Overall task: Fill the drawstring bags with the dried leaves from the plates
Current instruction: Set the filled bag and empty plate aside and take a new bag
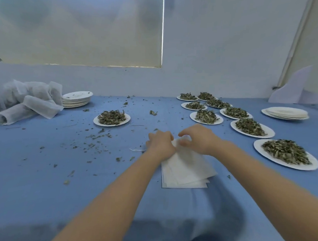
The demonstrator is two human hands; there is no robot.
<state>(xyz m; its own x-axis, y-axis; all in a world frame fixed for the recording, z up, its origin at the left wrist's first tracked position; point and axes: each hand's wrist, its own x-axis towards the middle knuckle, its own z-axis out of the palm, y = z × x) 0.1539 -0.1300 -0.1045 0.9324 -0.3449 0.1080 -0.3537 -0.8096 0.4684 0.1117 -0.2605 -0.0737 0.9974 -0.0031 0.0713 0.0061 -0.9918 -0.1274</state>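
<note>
Roughly midway, it looks like: filled bags [26, 102] are piled far left by emptied plates [76, 98], while nine plates of leaves [112, 117] remain. The top bag of the flat stack [185, 169] is being pinched by left hand [160, 143] and right hand [197, 139].

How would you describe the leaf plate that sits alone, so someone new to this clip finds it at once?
Start at the blue table and find the stack of used plates at its far left. Just right of that stack, nearer the person, sits the lone plate of dried leaves. Every other filled plate belongs to the cluster of plates on the right; this one stands by itself left of the hands.
</note>
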